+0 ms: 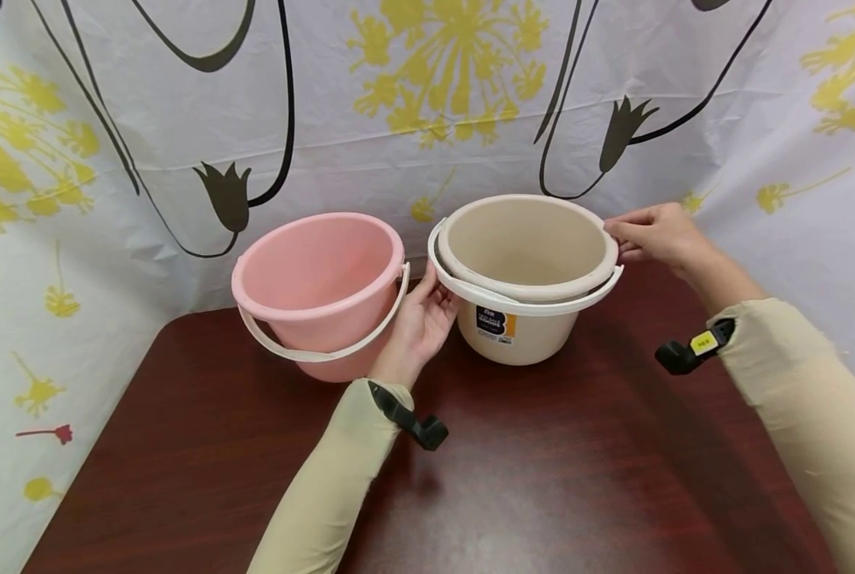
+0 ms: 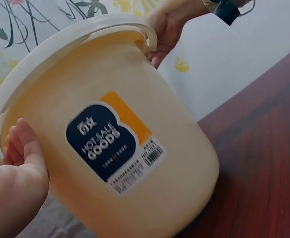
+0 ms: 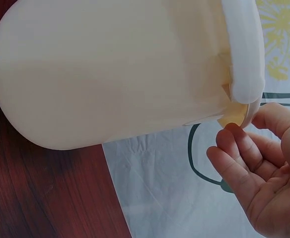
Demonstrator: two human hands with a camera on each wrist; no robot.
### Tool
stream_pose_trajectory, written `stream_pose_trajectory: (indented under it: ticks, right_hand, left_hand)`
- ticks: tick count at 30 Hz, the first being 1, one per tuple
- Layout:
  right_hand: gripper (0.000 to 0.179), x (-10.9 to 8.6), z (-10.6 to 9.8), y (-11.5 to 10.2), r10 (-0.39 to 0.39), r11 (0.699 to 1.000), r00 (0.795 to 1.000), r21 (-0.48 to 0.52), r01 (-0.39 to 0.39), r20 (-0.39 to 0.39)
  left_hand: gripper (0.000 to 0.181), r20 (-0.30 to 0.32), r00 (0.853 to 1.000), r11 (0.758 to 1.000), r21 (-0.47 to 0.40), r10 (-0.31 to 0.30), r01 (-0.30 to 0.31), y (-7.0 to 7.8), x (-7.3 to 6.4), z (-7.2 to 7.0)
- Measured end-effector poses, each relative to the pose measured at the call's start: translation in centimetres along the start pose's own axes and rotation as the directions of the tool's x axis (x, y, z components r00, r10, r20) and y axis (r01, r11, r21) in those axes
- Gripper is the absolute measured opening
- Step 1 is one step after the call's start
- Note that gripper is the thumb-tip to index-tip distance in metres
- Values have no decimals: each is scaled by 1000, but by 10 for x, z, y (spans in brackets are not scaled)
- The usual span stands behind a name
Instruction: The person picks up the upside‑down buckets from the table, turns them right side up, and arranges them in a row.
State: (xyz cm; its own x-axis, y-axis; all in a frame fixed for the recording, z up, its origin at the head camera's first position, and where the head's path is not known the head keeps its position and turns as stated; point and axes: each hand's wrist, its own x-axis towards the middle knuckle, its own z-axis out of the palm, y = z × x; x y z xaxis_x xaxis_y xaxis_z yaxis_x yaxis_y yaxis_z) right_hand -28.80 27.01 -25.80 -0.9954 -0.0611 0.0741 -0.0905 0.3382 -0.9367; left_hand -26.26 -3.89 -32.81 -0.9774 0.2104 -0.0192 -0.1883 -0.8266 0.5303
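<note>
A beige bucket [image 1: 517, 331] with a dark and orange label [image 2: 110, 141] is upright at the back of the table. Its white handle [image 1: 499, 299] lies down along the front below the rim. At the bucket's left side, my left hand [image 1: 423, 319] holds the edge near the handle's end, its fingers [image 2: 28, 144] against the wall under the rim. My right hand [image 1: 657, 235] pinches the rim on the opposite side, where the right wrist view shows the thumb [image 3: 274, 116] over the edge. Whether the bucket's base touches the table is unclear.
A pink bucket [image 1: 327, 307] stands just left of my left hand, its white handle [image 1: 327, 353] hanging at the front. Both buckets are on or over a dark red-brown wooden table [image 1: 542, 478]. Behind hangs a white curtain [image 1: 370, 151] with yellow and grey flower prints.
</note>
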Motion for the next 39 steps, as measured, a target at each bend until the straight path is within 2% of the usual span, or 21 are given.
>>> stream_pose_trajectory:
  ticks: [9,21,32,39]
  right_hand:
    - [19,0,1,0,1,1000,1000,6,-1,6]
    - [15,-2,0,-1,1,1000,1000,-5,-1,0]
    - [17,-3,1,-1,-4,1000,1000,1,4,-1]
    - [17,-3,1,0,-10,1000,1000,-10,10,-9]
  left_hand:
    - [21,-5,1000,1000,8,-21,21,-4,-3,-16]
    - [26,-44,999,998,67,-4,7,-7,-5,-23]
    - [14,-111,994,995,97,-10,21,-11,-4,-28]
    - [9,-178,984,995,98,-10,28,-14,-3,-27]
